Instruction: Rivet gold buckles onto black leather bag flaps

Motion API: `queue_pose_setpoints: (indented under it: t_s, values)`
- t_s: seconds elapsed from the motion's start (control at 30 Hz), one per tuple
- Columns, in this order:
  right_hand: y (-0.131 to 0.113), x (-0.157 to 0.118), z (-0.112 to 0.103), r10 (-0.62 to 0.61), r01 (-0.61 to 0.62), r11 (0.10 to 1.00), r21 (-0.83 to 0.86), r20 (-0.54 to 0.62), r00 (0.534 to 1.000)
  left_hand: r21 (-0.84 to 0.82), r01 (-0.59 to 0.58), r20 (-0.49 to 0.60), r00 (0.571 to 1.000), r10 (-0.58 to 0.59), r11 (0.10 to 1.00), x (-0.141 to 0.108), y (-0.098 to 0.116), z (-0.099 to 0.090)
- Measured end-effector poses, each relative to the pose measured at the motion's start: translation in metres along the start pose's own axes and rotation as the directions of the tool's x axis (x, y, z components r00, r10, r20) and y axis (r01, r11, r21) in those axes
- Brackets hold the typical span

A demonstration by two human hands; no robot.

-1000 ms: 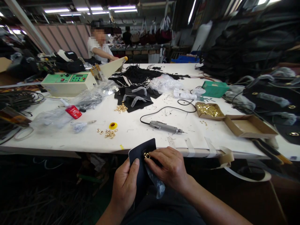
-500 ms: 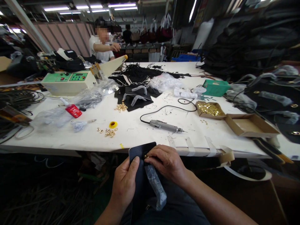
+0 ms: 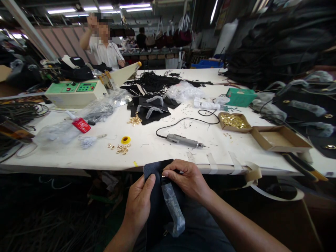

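grey corded tool on table beyond black panel

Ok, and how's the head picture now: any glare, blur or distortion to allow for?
Head view, lighting: ceiling tubes glare, while the space under the table sinks into darkness; head view, edges: smeared and stretched, the black stack at right especially; head view, centre: the gray tool and black panel look fairly sharp, but the gold fitting shows only as a small glint by the right hand.
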State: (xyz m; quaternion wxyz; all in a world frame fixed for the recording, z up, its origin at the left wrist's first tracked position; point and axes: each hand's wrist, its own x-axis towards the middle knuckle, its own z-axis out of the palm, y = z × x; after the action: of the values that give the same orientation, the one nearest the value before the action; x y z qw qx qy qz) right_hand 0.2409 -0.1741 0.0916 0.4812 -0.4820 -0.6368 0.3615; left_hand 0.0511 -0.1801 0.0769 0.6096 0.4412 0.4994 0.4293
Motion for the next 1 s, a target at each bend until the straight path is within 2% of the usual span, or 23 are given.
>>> queue_pose_setpoints:
  t_s: [0.1, 0.2, 0.27, 0.3, 0.37, 0.43, 0.47, 0.5, 0.57, 0.7, 0.73, 0.8, 0.87, 0.9, 0.93, 1.0]
  values:
    - [0.003, 0.005, -0.003, 0.032, -0.03, 0.999, 0.016, -0.148, 0.989, -0.17, 0.095, 0.029, 0.995, -0.092, 0.981, 0.002, 0.004, 0.005]
    - [0.007, 0.004, -0.009, 0.092, -0.088, 0.996, 0.027, -0.331, 0.939, -0.3, 0.178, 0.031, 0.984, -0.177, 0.937, 0.004, 0.012, 0.009]
    - [0.011, -0.002, -0.014, 0.147, -0.143, 0.989, 0.037, -0.364, 0.92, -0.344, 0.202, 0.019, 0.978, -0.208, 0.917, 0.006, 0.017, 0.01]
    - [0.012, -0.006, -0.015, 0.195, -0.182, 0.981, 0.07, -0.335, 0.922, -0.357, 0.204, 0.01, 0.977, -0.214, 0.912, 0.008, 0.019, 0.01]
    - [0.015, -0.018, -0.015, 0.338, -0.302, 0.93, 0.209, -0.162, 0.927, -0.374, 0.197, -0.011, 0.976, -0.216, 0.906, 0.012, 0.021, 0.01]
    - [0.016, -0.03, -0.011, 0.451, -0.433, 0.819, 0.376, 0.044, 0.892, -0.394, 0.188, -0.027, 0.976, -0.216, 0.9, 0.017, 0.021, 0.011]
    - [0.015, -0.034, -0.008, 0.483, -0.473, 0.758, 0.449, 0.102, 0.87, -0.409, 0.189, -0.026, 0.975, -0.219, 0.893, 0.018, 0.02, 0.012]
    - [0.015, -0.037, -0.004, 0.508, -0.49, 0.703, 0.515, 0.119, 0.853, -0.428, 0.192, -0.019, 0.975, -0.222, 0.883, 0.019, 0.018, 0.012]
    - [0.014, -0.037, 0.001, 0.552, -0.461, 0.635, 0.62, 0.052, 0.832, -0.455, 0.194, 0.012, 0.977, -0.213, 0.869, 0.018, 0.012, 0.014]
    - [0.017, -0.024, 0.004, 0.627, -0.409, 0.588, 0.698, -0.074, 0.775, -0.38, 0.287, 0.16, 0.957, -0.243, 0.879, 0.004, -0.001, 0.016]
    - [0.019, -0.022, 0.002, 0.617, -0.394, 0.62, 0.678, -0.111, 0.779, -0.354, 0.323, 0.2, 0.943, -0.267, 0.878, 0.0, -0.003, 0.016]
    - [0.02, -0.022, -0.001, 0.525, -0.325, 0.773, 0.544, -0.262, 0.81, -0.342, 0.363, 0.229, 0.927, -0.298, 0.867, -0.005, -0.004, 0.016]
    - [0.017, -0.03, -0.004, 0.303, -0.206, 0.947, 0.247, -0.469, 0.829, -0.375, 0.37, 0.195, 0.928, -0.318, 0.85, -0.006, 0.0, 0.015]
    - [0.013, -0.037, -0.006, 0.147, -0.133, 0.989, 0.064, -0.522, 0.84, -0.397, 0.37, 0.168, 0.929, -0.33, 0.84, -0.005, 0.002, 0.015]
    - [0.009, -0.044, -0.007, -0.008, -0.051, 0.993, -0.102, -0.511, 0.86, -0.418, 0.367, 0.142, 0.93, -0.34, 0.831, -0.004, 0.005, 0.015]
    - [-0.002, -0.057, -0.007, -0.239, 0.135, 0.94, -0.314, -0.322, 0.916, -0.447, 0.336, 0.098, 0.939, -0.328, 0.829, -0.001, 0.009, 0.014]
